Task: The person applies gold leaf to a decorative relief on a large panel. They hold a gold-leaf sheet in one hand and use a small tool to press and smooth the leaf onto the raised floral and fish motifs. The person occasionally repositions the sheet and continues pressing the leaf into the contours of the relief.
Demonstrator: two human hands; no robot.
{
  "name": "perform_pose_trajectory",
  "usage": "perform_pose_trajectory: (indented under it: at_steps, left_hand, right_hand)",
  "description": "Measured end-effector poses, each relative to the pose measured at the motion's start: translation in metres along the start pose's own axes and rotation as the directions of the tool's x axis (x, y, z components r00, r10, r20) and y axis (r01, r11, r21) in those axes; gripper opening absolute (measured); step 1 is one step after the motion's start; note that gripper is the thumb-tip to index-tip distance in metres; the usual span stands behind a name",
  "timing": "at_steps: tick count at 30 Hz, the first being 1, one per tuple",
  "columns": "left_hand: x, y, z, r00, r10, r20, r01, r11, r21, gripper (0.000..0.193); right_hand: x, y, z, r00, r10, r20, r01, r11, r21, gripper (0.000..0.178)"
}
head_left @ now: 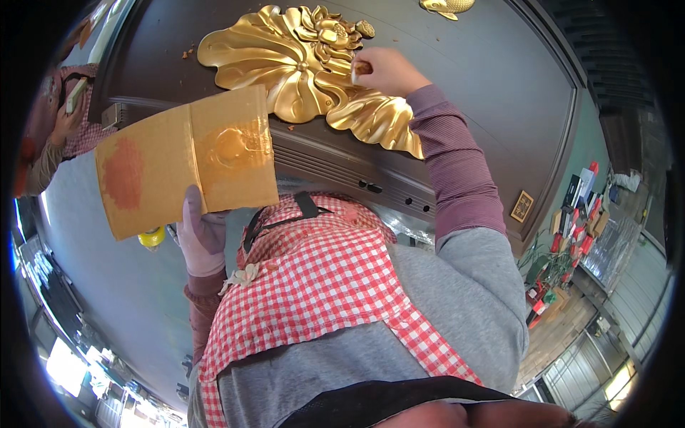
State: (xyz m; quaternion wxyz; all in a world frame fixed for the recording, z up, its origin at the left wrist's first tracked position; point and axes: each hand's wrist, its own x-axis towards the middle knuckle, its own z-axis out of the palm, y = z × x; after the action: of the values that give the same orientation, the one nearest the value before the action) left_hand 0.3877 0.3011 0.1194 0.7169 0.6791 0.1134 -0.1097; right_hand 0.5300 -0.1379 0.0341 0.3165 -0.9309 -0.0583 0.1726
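Observation:
A piece of brown cardboard (164,153) is gripped at its lower edge by my left hand (202,232), the thumb on its face. A dull red-brown patch marks its left half, and a wet, shiny amber smear lies on the right half. My right hand (392,71) pinches a small white pad (355,73) with a brown stain, partly hidden by the fingers. This hand is over the gold relief (303,65), a large lotus leaf with a flower and a smaller curled leaf. The relief sits on a dark brown panel (485,107).
A gold fish ornament (448,7) lies at the panel's far side. At the left another person's hand (66,123) holds a pale object. A small gold plaque (522,205) is on the panel's right side. Several boxes and tools (574,221) lie beyond it.

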Motion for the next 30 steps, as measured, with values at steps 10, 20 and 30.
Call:
perform_pose_trajectory:
  at_steps: [10, 20, 30]
  left_hand:
    - [0.007, 0.013, 0.019, 0.994, -0.111, -0.005, 0.105, 0.954, -0.281, 0.049]
    - [0.007, 0.012, 0.019, 0.996, -0.063, -0.064, 0.039, 0.946, -0.321, 0.048]
    - [0.009, 0.015, 0.025, 0.998, -0.061, -0.013, 0.056, 0.971, -0.234, 0.047]
  right_hand:
    - [-0.011, 0.009, 0.02, 0.993, -0.055, -0.107, 0.071, 0.986, 0.149, 0.02]
    - [-0.07, 0.048, 0.011, 0.94, 0.146, -0.308, -0.066, 0.965, 0.254, 0.024]
    - [-0.022, -0.004, 0.076, 0.882, -0.141, -0.449, 0.204, 0.975, 0.093, 0.022]
